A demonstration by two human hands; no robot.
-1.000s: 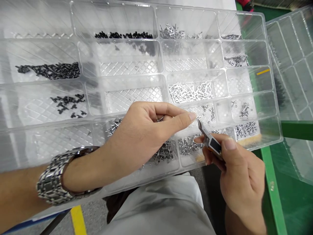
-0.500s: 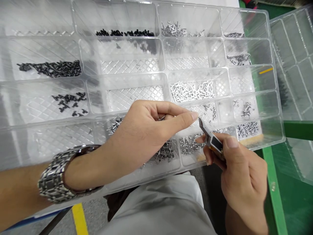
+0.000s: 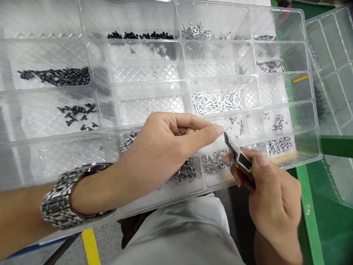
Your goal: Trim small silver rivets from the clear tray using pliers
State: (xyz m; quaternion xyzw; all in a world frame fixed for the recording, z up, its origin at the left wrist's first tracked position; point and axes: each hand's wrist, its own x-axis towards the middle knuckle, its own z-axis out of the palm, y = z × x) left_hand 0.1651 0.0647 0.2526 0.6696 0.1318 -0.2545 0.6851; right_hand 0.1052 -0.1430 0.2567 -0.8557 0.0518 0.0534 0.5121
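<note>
Right hand point(image 3: 271, 191): fingers wrapped round the handles of the small pliers point(image 3: 240, 161), thumb on top. Left hand point(image 3: 176, 145): thumb and forefinger pinched together at the tips; whether a small part sits between them cannot be told. Pliers lie right of and slightly nearer than the left fingertips. Their long axis slants from the handles at near right to the nose at far left, so the nose points toward the pinch, just beside it; contact not clear. The right hand, already on the handles, is the nearer to the pliers' body. Both hands are above the divided clear tray point(image 3: 162, 89); white clips point(image 3: 216, 102) lie in a compartment beyond the pinch.
</note>
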